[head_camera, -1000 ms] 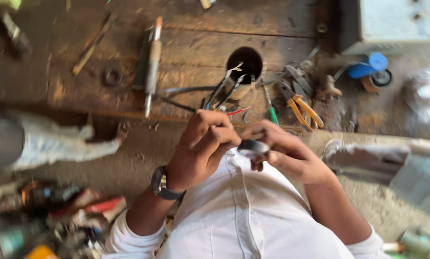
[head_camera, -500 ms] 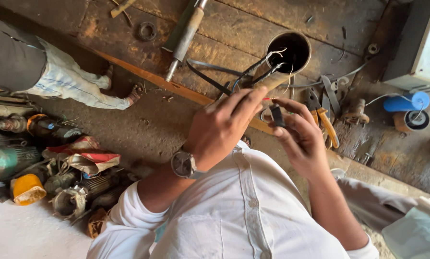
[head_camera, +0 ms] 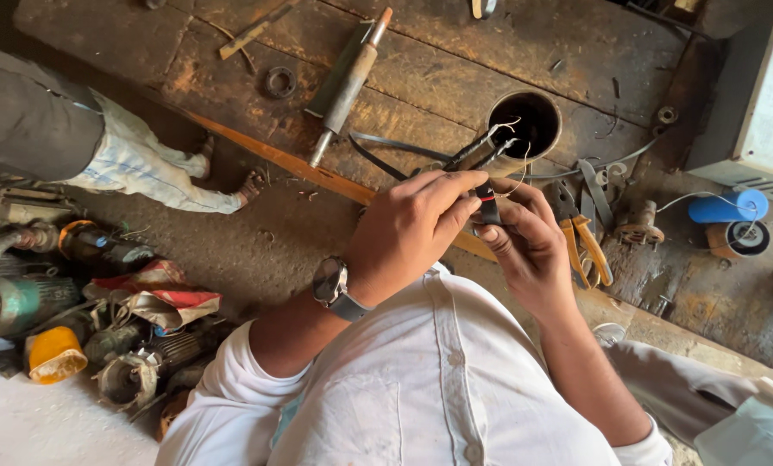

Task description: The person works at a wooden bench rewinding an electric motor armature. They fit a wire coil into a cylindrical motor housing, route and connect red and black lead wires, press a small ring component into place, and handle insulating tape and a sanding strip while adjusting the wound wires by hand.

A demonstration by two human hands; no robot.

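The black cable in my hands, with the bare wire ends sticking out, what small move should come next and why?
Probably pinch the loose strands and twist them together. The left hand and right hand both grip the black cable near its tip, and its thin bare wire ends splay apart over the round hole in the wooden bench.

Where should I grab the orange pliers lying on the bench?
Probably by the two orange handles of the pliers, coming straight down from above. They lie flat, handles pointing toward the person, beside the right hand. The metal jaws sit among other tools.
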